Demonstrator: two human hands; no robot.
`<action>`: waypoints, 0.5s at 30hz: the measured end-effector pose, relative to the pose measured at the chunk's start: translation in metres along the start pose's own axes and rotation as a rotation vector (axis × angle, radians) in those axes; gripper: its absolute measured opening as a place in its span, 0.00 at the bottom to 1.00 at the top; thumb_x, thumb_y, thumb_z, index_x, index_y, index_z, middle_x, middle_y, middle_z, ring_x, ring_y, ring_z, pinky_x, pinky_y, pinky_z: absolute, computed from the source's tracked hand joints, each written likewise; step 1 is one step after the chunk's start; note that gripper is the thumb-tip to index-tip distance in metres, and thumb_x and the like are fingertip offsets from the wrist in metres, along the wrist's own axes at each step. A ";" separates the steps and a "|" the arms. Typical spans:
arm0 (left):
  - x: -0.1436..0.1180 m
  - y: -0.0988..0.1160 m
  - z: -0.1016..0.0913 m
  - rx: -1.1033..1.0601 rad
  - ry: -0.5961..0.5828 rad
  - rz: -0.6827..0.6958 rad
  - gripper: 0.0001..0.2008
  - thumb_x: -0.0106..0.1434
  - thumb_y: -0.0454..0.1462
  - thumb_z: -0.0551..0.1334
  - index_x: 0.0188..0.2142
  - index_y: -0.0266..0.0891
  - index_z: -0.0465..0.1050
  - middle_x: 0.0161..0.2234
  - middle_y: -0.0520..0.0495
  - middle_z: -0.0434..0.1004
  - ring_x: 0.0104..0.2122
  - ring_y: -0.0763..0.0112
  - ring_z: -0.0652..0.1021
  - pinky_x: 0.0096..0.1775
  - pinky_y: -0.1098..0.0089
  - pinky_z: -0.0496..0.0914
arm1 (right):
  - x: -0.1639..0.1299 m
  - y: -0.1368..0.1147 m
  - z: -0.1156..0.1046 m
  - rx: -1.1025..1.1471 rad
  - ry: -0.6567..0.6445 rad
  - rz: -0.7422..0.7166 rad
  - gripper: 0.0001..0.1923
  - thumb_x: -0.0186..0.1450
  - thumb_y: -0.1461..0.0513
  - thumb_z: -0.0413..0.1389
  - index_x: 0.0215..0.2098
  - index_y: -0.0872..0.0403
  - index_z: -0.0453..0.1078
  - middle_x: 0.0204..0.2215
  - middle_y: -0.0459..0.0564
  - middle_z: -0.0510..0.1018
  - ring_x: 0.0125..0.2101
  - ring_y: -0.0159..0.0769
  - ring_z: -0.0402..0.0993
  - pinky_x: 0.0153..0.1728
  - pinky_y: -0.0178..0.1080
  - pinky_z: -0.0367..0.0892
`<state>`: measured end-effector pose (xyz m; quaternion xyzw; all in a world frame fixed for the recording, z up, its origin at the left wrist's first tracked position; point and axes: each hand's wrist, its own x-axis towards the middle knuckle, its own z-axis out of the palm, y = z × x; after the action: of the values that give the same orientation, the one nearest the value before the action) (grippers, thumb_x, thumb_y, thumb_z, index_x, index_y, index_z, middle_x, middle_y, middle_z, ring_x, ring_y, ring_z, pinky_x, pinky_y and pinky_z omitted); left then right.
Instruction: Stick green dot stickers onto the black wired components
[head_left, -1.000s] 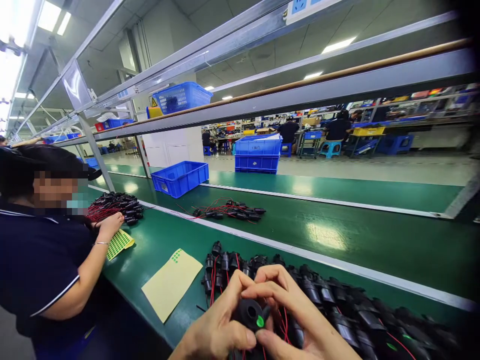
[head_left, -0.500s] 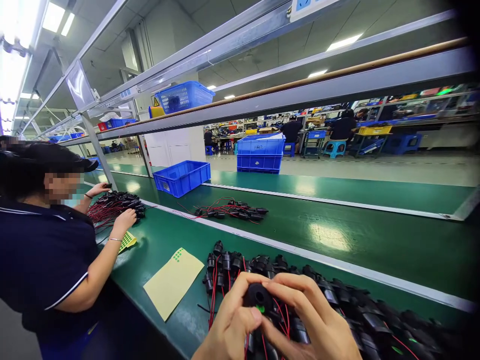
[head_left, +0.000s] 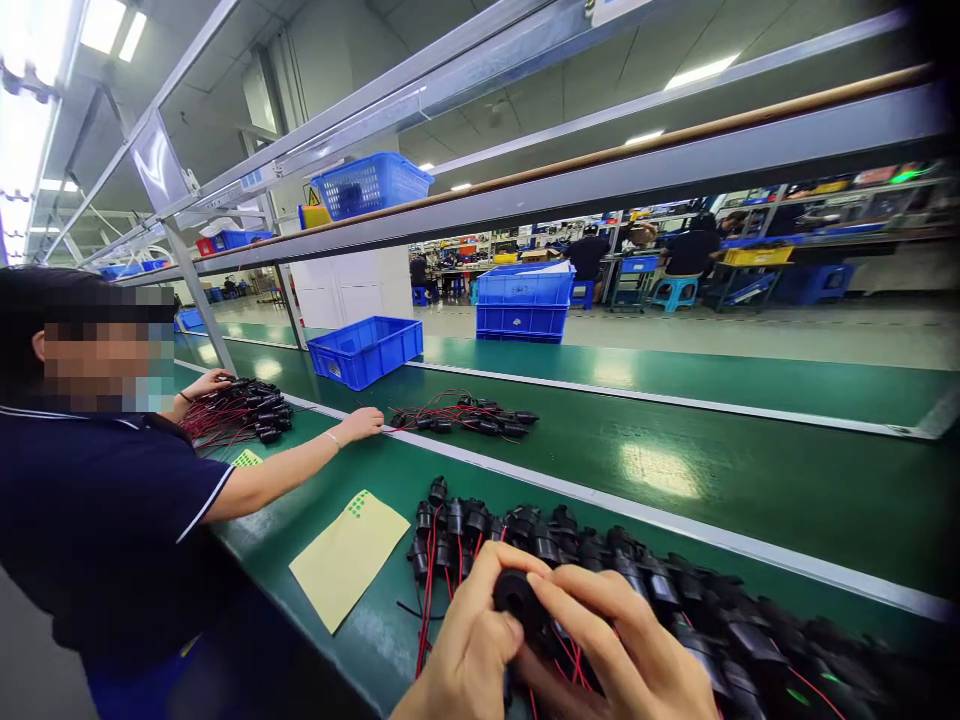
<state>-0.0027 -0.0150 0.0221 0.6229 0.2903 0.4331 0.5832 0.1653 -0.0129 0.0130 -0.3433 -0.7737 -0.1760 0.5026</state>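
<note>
Low in the head view, my left hand (head_left: 476,640) is closed round a black round part (head_left: 516,592) with a hole in its top, thumb and forefinger on its sides. My right hand (head_left: 626,635) meets it from the other side, its fingertips pressed on the part. Its lower end is hidden by my fingers. Below and behind my hands lie many black cylindrical parts (head_left: 546,540) with red wires, spread in rows on the green bench. A yellow sheet with several green dot stickers (head_left: 349,565) lies left of my hands.
On the left a co-worker (head_left: 97,500) stretches an arm toward a small group of wired parts (head_left: 480,415). Another pile of them (head_left: 251,405) lies by the co-worker. A blue bin (head_left: 364,355) and stacked blue crates (head_left: 523,305) stand behind, under a metal shelf rail (head_left: 570,185).
The co-worker's nearer hand has moved right, from the pile to the small group of parts. In my hands the part has tilted slightly, and its green dot no longer shows.
</note>
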 end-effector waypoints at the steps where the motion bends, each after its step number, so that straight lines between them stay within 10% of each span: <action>1: 0.000 -0.001 0.001 -0.020 -0.003 -0.003 0.22 0.67 0.50 0.53 0.53 0.40 0.66 0.47 0.42 0.70 0.48 0.57 0.70 0.49 0.60 0.66 | 0.000 0.000 0.000 -0.002 -0.001 -0.009 0.15 0.66 0.64 0.60 0.51 0.48 0.72 0.37 0.52 0.82 0.34 0.39 0.82 0.34 0.39 0.81; 15: 0.002 0.000 0.000 -0.100 -0.026 0.000 0.23 0.64 0.47 0.56 0.54 0.39 0.65 0.48 0.41 0.68 0.48 0.55 0.68 0.52 0.56 0.63 | 0.004 0.001 -0.001 -0.069 -0.054 -0.050 0.14 0.66 0.64 0.58 0.50 0.55 0.68 0.36 0.56 0.81 0.34 0.40 0.81 0.36 0.41 0.81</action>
<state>-0.0014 -0.0129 0.0223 0.5985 0.2606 0.4389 0.6175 0.1653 -0.0113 0.0169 -0.3457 -0.7889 -0.2058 0.4646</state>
